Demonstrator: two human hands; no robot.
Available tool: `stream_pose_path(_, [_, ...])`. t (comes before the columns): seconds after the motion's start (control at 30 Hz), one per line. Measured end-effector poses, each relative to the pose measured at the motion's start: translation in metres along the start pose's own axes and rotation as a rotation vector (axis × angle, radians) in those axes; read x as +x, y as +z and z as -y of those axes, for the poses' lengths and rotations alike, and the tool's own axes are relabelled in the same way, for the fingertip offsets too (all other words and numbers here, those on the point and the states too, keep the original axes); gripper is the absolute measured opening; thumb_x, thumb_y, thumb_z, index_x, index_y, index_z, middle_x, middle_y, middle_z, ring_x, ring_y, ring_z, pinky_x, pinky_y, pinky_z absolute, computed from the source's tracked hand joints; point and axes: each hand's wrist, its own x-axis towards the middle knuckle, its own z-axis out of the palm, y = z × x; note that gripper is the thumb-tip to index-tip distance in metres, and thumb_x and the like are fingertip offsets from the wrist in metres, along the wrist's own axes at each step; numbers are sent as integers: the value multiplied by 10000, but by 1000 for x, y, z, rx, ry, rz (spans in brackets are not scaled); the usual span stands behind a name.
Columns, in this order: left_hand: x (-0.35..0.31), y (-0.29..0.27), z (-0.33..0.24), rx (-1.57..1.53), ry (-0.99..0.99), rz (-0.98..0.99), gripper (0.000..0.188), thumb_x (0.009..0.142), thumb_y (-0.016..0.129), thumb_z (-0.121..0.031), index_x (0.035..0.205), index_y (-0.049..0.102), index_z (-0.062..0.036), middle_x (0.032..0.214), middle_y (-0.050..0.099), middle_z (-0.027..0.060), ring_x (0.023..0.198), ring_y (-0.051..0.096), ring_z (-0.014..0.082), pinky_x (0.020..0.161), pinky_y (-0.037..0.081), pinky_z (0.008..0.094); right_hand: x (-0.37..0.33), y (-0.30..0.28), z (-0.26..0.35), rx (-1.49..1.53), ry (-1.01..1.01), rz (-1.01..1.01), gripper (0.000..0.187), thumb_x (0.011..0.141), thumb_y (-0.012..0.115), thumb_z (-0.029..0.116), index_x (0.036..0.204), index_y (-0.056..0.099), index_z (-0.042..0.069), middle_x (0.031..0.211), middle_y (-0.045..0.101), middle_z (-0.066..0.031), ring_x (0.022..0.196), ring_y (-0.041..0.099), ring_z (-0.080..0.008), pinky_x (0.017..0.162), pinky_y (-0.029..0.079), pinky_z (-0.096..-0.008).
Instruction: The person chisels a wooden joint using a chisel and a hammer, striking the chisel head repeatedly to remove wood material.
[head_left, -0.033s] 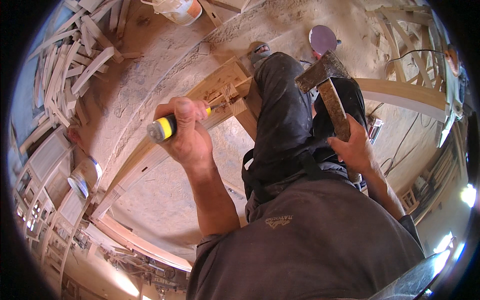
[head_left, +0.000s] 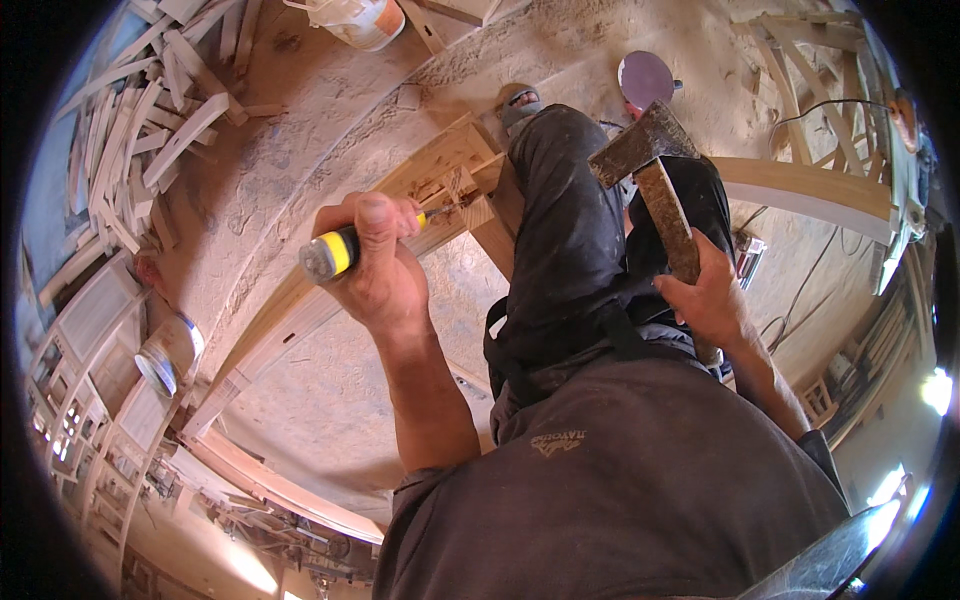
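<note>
My left hand (head_left: 378, 265) is closed around the black and yellow handle of a chisel (head_left: 335, 254). Its thin metal blade points right, and the tip reaches the joint of a wooden frame (head_left: 483, 228), where wood chips lie around a cut. In my right hand (head_left: 708, 290) is a hammer (head_left: 668, 200), gripped by its worn wooden handle. The blocky, scuffed metal head is raised over my right leg, apart from the chisel. My left leg (head_left: 565, 205) rests beside the frame's joint.
Offcuts (head_left: 130, 150) are heaped at the far left. One white bucket (head_left: 360, 22) stands at the back, another bucket (head_left: 170, 355) at the left. A round purple disc (head_left: 646, 78) lies beyond my legs. A curved wooden board (head_left: 800, 190) and a cable (head_left: 810, 280) are at the right.
My left hand and the chisel have shifted slightly to the right. The right hand and hammer have hardly moved.
</note>
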Motion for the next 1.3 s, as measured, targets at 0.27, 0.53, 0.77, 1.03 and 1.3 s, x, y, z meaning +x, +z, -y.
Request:
stream_pose_path(0.27, [-25, 40, -6, 708, -26, 89, 236, 860, 815, -166, 771, 634, -43, 722, 638, 20, 653, 589, 94, 608, 491, 258, -14, 0, 3, 24, -101, -80, 430, 787, 732, 145, 1151, 577, -24, 783, 635, -151, 699, 614, -200, 681, 505, -350])
stream_pose_path(0.53, [-34, 65, 3, 583, 48, -93, 320, 821, 833, -28, 685, 545, -53, 660, 550, -50, 622, 492, 43, 583, 414, 212, -58, -42, 140, 828, -672, -229, 165, 901, 662, 85, 891, 498, 67, 643, 541, -66, 553, 605, -214, 470, 451, -357])
stream_pose_path(0.77, [-39, 35, 31, 522, 221, 154, 246, 832, 830, -82, 806, 591, -29, 791, 638, -7, 716, 565, 86, 658, 456, 236, -37, -27, 123, -554, -1013, -149, 187, 810, 649, 41, 939, 513, 47, 647, 602, -129, 559, 626, -345, 517, 487, -461])
stream_pose_path(1.03, [-40, 48, 18, 309, 13, 54, 152, 828, 809, -43, 840, 661, -9, 739, 645, -54, 706, 612, 67, 715, 502, 242, -21, -23, 102, -613, -880, -102, 231, 821, 634, 66, 1010, 509, 23, 672, 628, -176, 662, 658, -420, 548, 490, -503])
stream_pose_path(1.3, [20, 49, 6, 249, -95, -380, 176, 825, 690, -21, 731, 544, -57, 572, 525, 31, 482, 475, 117, 508, 382, 265, -23, 6, 37, -83, -427, -260, 327, 825, 681, 120, 1075, 554, -48, 697, 608, -259, 704, 638, -461, 647, 511, -448])
